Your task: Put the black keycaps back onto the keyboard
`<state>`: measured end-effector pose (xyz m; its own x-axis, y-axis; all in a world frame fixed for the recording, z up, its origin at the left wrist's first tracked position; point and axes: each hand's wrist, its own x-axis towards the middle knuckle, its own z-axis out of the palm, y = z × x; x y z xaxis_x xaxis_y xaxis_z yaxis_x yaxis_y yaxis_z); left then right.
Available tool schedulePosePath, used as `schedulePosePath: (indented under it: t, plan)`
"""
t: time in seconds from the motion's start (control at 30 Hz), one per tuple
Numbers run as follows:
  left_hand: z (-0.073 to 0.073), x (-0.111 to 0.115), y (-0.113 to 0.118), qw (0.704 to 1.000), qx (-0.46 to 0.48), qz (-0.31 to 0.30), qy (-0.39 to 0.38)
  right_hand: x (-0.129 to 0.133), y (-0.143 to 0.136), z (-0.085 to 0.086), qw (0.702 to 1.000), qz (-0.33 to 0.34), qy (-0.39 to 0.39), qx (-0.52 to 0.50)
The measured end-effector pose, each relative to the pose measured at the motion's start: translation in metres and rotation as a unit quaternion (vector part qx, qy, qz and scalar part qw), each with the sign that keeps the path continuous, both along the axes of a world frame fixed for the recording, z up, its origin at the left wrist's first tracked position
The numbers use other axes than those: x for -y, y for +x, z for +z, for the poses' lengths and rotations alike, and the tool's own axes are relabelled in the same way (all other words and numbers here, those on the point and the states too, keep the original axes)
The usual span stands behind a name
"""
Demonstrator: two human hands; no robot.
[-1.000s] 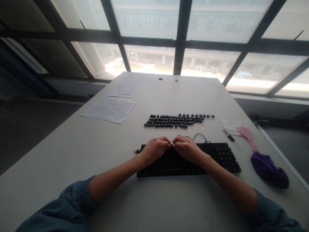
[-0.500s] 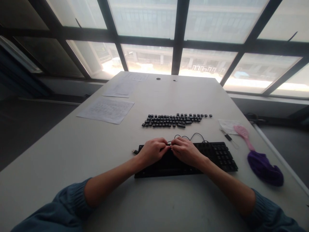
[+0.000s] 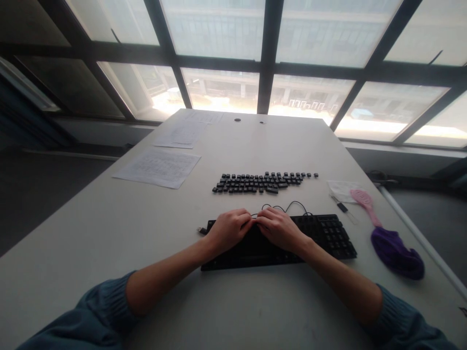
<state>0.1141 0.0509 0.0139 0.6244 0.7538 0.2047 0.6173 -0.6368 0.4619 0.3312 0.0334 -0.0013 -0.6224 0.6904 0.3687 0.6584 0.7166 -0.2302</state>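
A black keyboard lies on the white table, with keys still on its right part and a mostly bare left part. Over its upper edge, my left hand and my right hand meet, fingers bent and fingertips pressed together. Whatever they pinch is too small or hidden to make out. Behind the keyboard runs a thin black cable, and a USB plug sticks out at its left. Farther back, removed black keycaps are laid out in rows.
On the right lie a pink brush, a purple cloth, a wire tool with a dark handle and a white wipe. Papers rest at the left. Windows stand beyond the table.
The whole view has shifted slightly, so things on the table appear a little farther left. My hands remain together at the keyboard's upper edge.
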Motion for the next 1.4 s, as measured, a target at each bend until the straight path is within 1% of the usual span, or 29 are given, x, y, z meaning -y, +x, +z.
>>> schedulePosePath:
  t: [0.17, 0.33, 0.43, 0.57, 0.67, 0.73, 0.83, 0.93, 1.03, 1.13, 1.27, 1.4]
  plan:
    - [0.004, -0.001, 0.000, 1.000, 0.005, 0.007, -0.005, 0.001, 0.001, 0.002, 1.000, -0.007, -0.006, -0.016]
    - [0.008, -0.006, -0.003, 0.999, 0.018, 0.032, 0.003, 0.000, 0.008, 0.012, 0.997, -0.045, -0.012, -0.063]
    - [0.015, -0.012, -0.008, 0.998, 0.038, 0.046, 0.010, -0.003, 0.019, 0.022, 0.990, -0.083, -0.022, -0.111]
    - [0.030, -0.026, -0.014, 0.994, 0.084, 0.067, 0.021, -0.014, 0.042, 0.038, 0.977, -0.134, -0.022, -0.164]
    - [0.043, -0.044, -0.014, 0.990, 0.111, 0.083, 0.033, -0.033, 0.060, 0.049, 0.972, -0.165, -0.011, -0.164]
    - [0.052, -0.063, -0.009, 0.989, 0.112, 0.090, 0.040, -0.050, 0.070, 0.057, 0.970, -0.181, -0.006, -0.159]
    - [0.062, -0.096, 0.004, 0.990, 0.111, 0.084, 0.022, -0.081, 0.079, 0.064, 0.966, -0.211, -0.007, -0.149]
    - [0.066, -0.133, 0.022, 0.991, 0.111, 0.076, 0.005, -0.111, 0.083, 0.065, 0.965, -0.234, -0.013, -0.119]
    - [0.059, -0.164, 0.043, 0.993, 0.083, 0.078, 0.018, -0.136, 0.081, 0.059, 0.963, -0.261, -0.025, -0.058]
    - [0.045, -0.186, 0.063, 0.995, 0.035, 0.089, 0.020, -0.155, 0.074, 0.050, 0.960, -0.273, -0.050, 0.025]
    - [0.024, -0.205, 0.085, 0.996, 0.000, 0.086, 0.011, -0.173, 0.067, 0.038, 0.962, -0.253, -0.069, 0.082]
    - [0.011, -0.216, 0.096, 0.997, -0.035, 0.074, -0.006, -0.185, 0.067, 0.028, 0.960, -0.237, -0.084, 0.124]
